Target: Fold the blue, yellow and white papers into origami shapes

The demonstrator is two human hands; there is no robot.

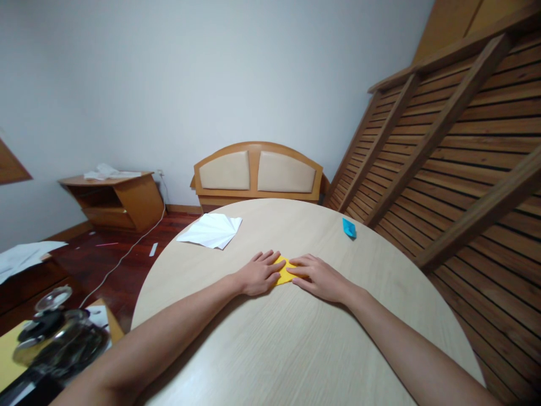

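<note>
A small folded sheet of yellow paper lies flat on the round wooden table, between my two hands. My left hand rests palm down over its left part, fingers spread and stretched out. On its right edge, the fingertips of my right hand press down, the fingers slightly bent and apart. Parts of the paper are hidden under both hands. Farther off on the right lies a small folded piece of blue paper. A creased white sheet is spread at the table's far left.
Beyond the table stands a headboard with cream panels. A slatted wooden frame leans along the right side. At the lower left is a glass pot on a side surface. A low cabinet stands by the wall.
</note>
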